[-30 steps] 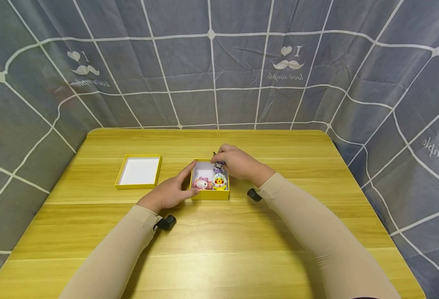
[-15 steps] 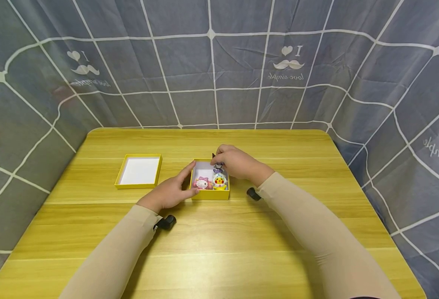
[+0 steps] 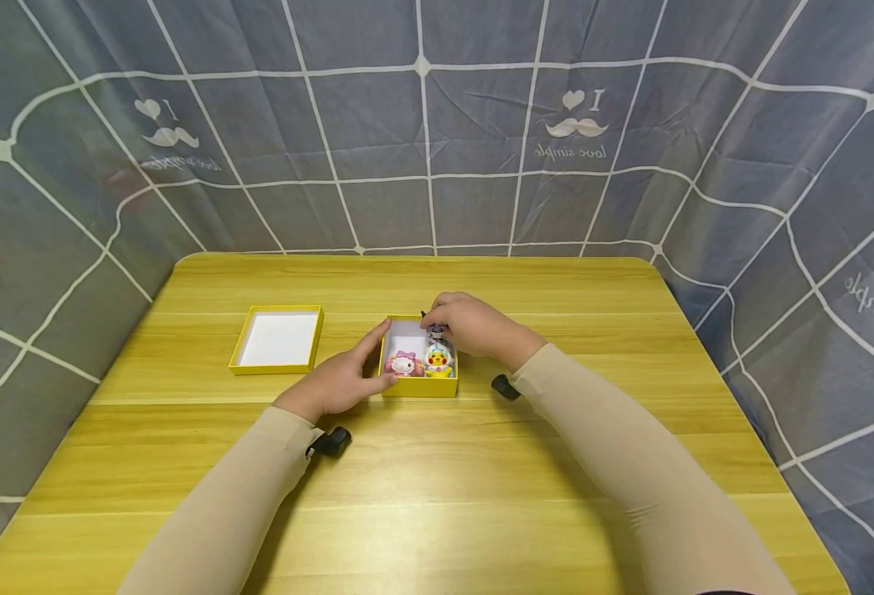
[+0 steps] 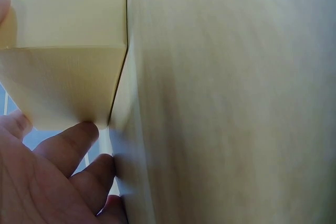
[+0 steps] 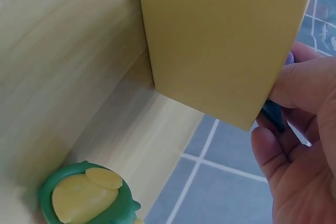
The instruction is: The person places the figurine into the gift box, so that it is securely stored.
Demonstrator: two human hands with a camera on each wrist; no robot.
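Observation:
In the head view a yellow open box (image 3: 420, 387) with a white inside stands on the table. My left hand (image 3: 340, 382) holds it at the left side, the thumb at the near corner and the fingers at the far one. A pink bow-topped figurine (image 3: 404, 364) lies at the front left inside. Beside it, at the front right, sits a yellow figurine with red cheeks and a pale hood (image 3: 438, 361). Over the back right corner my right hand (image 3: 474, 329) pinches a purple-and-black figurine (image 3: 436, 330), partly hidden by the fingers.
A shallow yellow lid (image 3: 273, 369), white inside up, lies left of the box. The right wrist view shows a green-and-yellow toy (image 5: 86, 195) on the table, not visible in the head view. Grey checked curtains (image 3: 377, 132) surround the table's back and sides.
The purple-and-black figurine has sunk a little lower into the box's back right corner, my right hand going down with it. My left hand stays at the box.

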